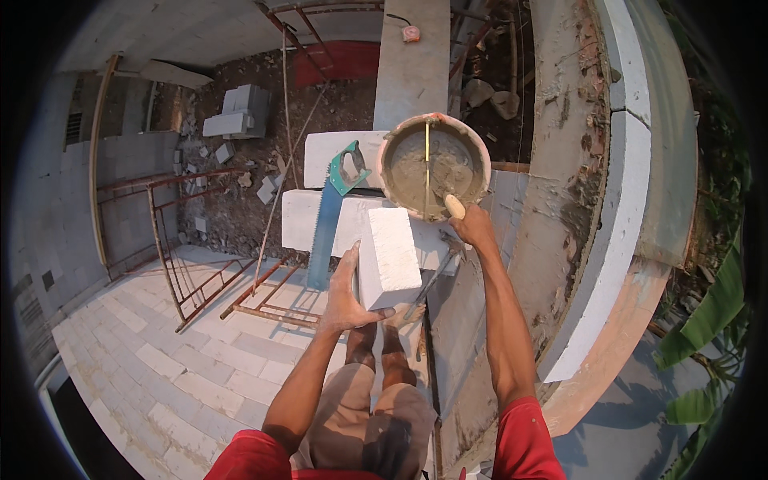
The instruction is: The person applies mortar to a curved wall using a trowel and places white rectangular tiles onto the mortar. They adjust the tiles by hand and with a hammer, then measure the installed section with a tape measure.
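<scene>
My left hand (346,294) grips a white lightweight block (389,256) from below and from its left side, holding it upright in front of me. My right hand (472,226) is closed around the pale wooden handle of a trowel (454,206) whose blade dips into wet grey mortar in a round pink-rimmed bucket (433,164). The bucket rests on white blocks (344,148) stacked in front of me. My bare feet and knees show below the held block.
A hand saw (330,210) with a teal handle lies across the stacked blocks. A hammer (436,272) rests by my feet. A curved mortared wall (616,232) of white blocks runs along the right. Rusty metal scaffold frames (184,264) and rubble lie far below at left.
</scene>
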`<state>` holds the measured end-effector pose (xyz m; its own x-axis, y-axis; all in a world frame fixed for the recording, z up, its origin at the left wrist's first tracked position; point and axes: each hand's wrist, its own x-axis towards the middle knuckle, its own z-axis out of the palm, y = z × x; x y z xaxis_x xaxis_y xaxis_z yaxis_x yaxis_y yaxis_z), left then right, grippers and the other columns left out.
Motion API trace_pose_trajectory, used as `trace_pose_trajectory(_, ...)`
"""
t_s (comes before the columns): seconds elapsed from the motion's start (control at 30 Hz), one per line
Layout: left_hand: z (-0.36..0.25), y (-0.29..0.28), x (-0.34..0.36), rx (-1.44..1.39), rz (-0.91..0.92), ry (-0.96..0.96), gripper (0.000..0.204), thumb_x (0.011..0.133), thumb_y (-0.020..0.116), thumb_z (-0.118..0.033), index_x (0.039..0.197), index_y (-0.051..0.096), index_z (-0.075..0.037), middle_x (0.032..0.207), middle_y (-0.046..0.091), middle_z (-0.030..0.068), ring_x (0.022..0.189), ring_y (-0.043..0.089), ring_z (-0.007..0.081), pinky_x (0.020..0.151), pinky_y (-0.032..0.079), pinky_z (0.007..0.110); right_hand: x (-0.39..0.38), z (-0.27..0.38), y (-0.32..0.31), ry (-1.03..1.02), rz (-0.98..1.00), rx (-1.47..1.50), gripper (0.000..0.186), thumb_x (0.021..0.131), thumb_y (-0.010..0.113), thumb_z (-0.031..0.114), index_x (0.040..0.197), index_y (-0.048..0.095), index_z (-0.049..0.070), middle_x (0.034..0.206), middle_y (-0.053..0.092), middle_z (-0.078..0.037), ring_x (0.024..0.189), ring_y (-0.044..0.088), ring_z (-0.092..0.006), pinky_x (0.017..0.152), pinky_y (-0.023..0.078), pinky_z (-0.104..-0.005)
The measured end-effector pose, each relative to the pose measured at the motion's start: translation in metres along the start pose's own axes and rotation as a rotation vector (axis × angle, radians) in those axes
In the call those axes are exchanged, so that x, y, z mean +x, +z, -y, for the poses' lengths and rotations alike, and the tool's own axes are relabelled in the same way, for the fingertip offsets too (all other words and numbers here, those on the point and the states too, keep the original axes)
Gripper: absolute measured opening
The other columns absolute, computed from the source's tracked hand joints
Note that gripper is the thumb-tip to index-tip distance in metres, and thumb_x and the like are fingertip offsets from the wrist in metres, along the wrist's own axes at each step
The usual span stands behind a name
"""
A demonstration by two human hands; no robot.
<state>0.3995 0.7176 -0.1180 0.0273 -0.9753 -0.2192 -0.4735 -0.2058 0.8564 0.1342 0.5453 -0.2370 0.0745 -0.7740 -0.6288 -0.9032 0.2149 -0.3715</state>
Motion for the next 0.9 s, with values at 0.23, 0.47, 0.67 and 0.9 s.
trace_pose_trajectory(0.23, 0.009, 0.011, 0.020, -0.074, 0.109, -0.097, 0.135, 0.055, 0.088, -0.065, 0.150, 0.031, 0.010, 0.149, 0.043, 0.0302, 0.141, 0.043, 0.0414, 0.117, 0.033, 0.048, -0.010, -0.055, 0.014, 0.294, 0.343, 0.854, 0.030, 0.089, 0.072, 0.023, 0.110, 0.065, 0.003, 0.072, 0.051, 0.002, 0.047, 0.043, -0.0054, 0.041, 0.030, -0.0235)
trace_pose_trajectory(0.47, 0.016, 0.020, 0.035, -0.107, 0.119, -0.060, 0.129, 0.058, 0.089, -0.061, 0.151, 0.032, 0.006, 0.140, 0.050, 0.0294, 0.133, 0.049, 0.0422, 0.112, 0.037, 0.047, -0.103, -0.084, -0.017, 0.209, 0.178, 0.940, 0.046, 0.091, 0.074, 0.038, 0.116, 0.062, 0.002, 0.078, 0.053, 0.001, 0.059, 0.047, -0.0070, 0.049, 0.037, -0.0231)
trace_pose_trajectory(0.67, 0.016, 0.017, 0.051, -0.286, 0.205, -0.104, 0.129, 0.057, 0.088, -0.061, 0.153, 0.033, 0.005, 0.149, 0.045, 0.0278, 0.140, 0.043, 0.0398, 0.117, 0.032, 0.045, -0.208, -0.069, -0.051, 0.041, -0.140, 0.833, 0.060, 0.088, 0.078, 0.041, 0.125, 0.058, -0.001, 0.092, 0.061, -0.005, 0.080, 0.058, -0.0152, 0.072, 0.050, -0.0301)
trace_pose_trajectory(0.9, 0.011, 0.009, 0.059, -0.420, 0.392, -0.167, 0.128, 0.055, 0.085, -0.063, 0.153, 0.036, 0.003, 0.152, 0.044, 0.0266, 0.142, 0.041, 0.0386, 0.118, 0.029, 0.046, -0.244, -0.043, -0.072, -0.048, -0.396, 0.570, 0.053, 0.080, 0.083, 0.016, 0.124, 0.059, -0.001, 0.103, 0.069, -0.017, 0.091, 0.068, -0.0266, 0.085, 0.054, -0.0379)
